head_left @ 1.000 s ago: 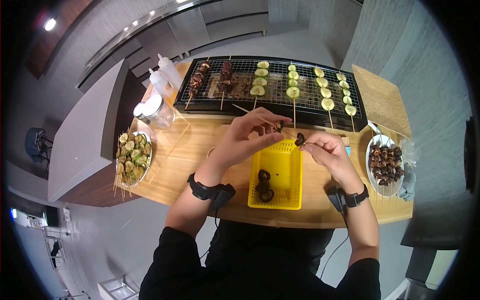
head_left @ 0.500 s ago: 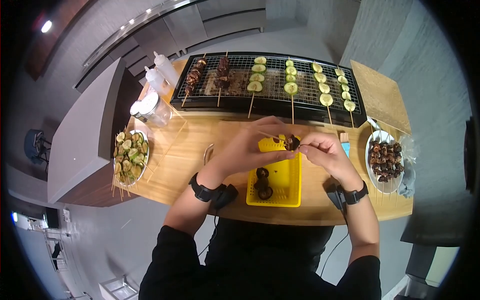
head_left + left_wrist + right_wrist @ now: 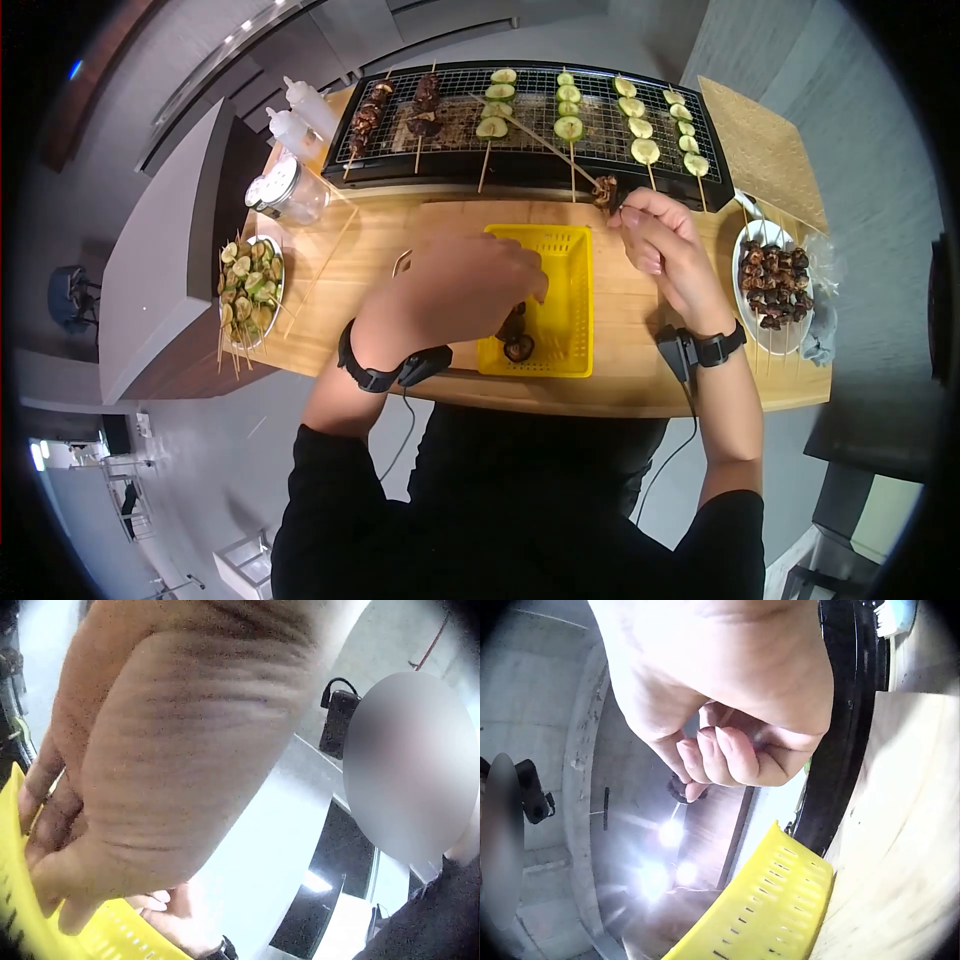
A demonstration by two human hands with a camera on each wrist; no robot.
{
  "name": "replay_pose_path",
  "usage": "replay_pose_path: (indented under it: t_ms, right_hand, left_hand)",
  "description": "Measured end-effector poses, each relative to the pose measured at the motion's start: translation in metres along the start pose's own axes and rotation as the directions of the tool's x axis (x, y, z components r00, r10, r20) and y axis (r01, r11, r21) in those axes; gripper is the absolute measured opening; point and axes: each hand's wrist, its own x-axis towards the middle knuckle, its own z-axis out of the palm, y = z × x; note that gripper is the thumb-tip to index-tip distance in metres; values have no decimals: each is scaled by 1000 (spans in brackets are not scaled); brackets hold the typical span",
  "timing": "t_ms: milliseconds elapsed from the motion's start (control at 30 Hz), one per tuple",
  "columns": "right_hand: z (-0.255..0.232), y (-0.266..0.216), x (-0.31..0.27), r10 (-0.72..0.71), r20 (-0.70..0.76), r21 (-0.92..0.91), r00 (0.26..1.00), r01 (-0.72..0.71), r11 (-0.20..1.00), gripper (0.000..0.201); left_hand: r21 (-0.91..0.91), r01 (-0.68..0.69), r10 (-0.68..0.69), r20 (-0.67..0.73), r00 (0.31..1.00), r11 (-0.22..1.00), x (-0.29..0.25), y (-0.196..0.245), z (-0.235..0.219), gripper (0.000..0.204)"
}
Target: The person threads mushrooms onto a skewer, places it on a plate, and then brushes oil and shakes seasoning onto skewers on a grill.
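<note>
In the head view my right hand [image 3: 672,245] pinches a mushroom skewer [image 3: 606,192] near its threaded dark pieces. Its bare stick slants up and left over the grill's front. The right wrist view has those fingers curled in, with a dark piece [image 3: 681,787] at the fingertips. My left hand [image 3: 445,285], slightly blurred, is over the left side of a yellow basket [image 3: 586,320], fingers loosely bent and pointing down into it. Dark mushrooms [image 3: 518,348] lie in the basket, partly hidden by that hand. In the left wrist view the fingers hang beside the basket's yellow wall [image 3: 124,930].
Behind the basket stands a black grill [image 3: 540,165] bearing meat and zucchini skewers. A plate of zucchini skewers [image 3: 250,290] is at the left, near a shaker jar [image 3: 298,190] and squeeze bottles [image 3: 292,130]. A plate of dark skewers [image 3: 773,285] sits at the right.
My left hand has let go of the skewer and moved down and left over the basket. My right hand has moved up and right with the skewer, whose mushroom pieces now sit close together.
</note>
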Motion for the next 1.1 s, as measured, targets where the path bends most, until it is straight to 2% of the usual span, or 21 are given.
replay_pose_path:
  t_ms: [100, 200, 400, 500, 600, 633, 700, 767, 800, 833, 900, 933, 1033, 1100]
  right_hand:
    - [1, -1, 0, -5, -9, 3, 1000, 5, 1000, 14]
    - [1, 0, 1, -11, 7, 5, 1000, 11, 1000, 14]
    - [2, 0, 1, 4, 3, -16, 1000, -4, 1000, 15]
    - [3, 1, 0, 6, -4, -15, 1000, -6, 1000, 15]
    - [2, -1, 1, 9, -3, 0, 1000, -9, 1000, 14]
    - [2, -1, 1, 12, -6, 13, 1000, -12, 1000, 14]
    - [2, -1, 0, 12, -13, 31, 1000, -12, 999, 14]
    - [2, -1, 1, 7, -15, 36, 1000, -7, 999, 13]
    - [1, 0, 2, 9, -15, 31, 1000, -9, 999, 13]
    - [0, 1, 2, 12, -13, 28, 1000, -12, 1000, 13]
    - [0, 3, 2, 16, -2, 26, 1000, -16, 1000, 13]
    - [0, 4, 2, 18, 5, 25, 1000, -18, 1000, 13]
    - [3, 3, 2, 15, 10, -30, 1000, -15, 999, 13]
    - [5, 4, 2, 5, -1, -98, 1000, -5, 995, 13]
  left_hand:
    - [44, -18, 12, 138, 990, 999, 1, 8, -5, 28]
    - [111, -55, 41, 127, 991, 992, 0, 7, -2, 26]
    - [122, -21, 8, 107, 994, 992, 3, 10, 3, 22]
    - [51, 32, -37, 108, 993, 998, 9, 8, 5, 23]
    - [-256, -91, 79, -60, 995, 962, 12, -7, -5, 25]
    - [-346, -117, 74, -136, 988, 931, 12, -10, -9, 26]
    - [-510, -189, 42, -285, 958, 839, 12, -14, -19, 31]
    - [-724, -335, -53, -456, 888, 602, 15, -31, -8, 34]
    - [-784, -418, -123, -522, 844, 460, 17, -41, 0, 36]
    - [-809, -454, -201, -548, 812, 373, 18, -49, 6, 37]
    - [-826, -530, -361, -562, 744, 195, 17, -61, 13, 38]
    - [-816, -577, -390, -541, 745, 29, 15, -67, 15, 31]
    - [-755, -639, -554, -471, 687, -150, 15, -76, 19, 40]
    - [-732, -653, -579, -453, 678, -193, 14, -79, 20, 41]
